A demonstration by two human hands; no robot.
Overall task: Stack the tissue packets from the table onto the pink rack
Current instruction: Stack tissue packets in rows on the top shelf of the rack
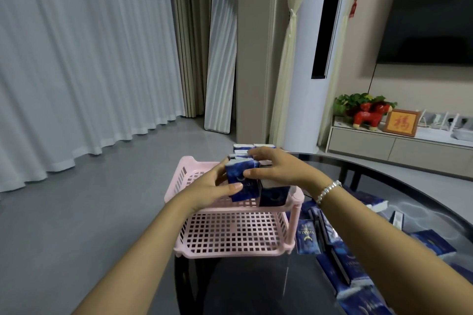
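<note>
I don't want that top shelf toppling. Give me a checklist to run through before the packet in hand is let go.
1. Grip on the held packet: ok, left hand and right hand both hold it.
2. Packet upright: ok, only slightly tilted.
3. Free space on the top tier of the pink rack: ok, the left part is bare.
4. Neighbouring packets steady: cannot tell, right hand covers them.
5. Lower tier in use: not ok, nothing on it.
6. Packets left on the table: not ok, many remain.

Home living room: television point(430, 7), curtains point(76, 59).
</note>
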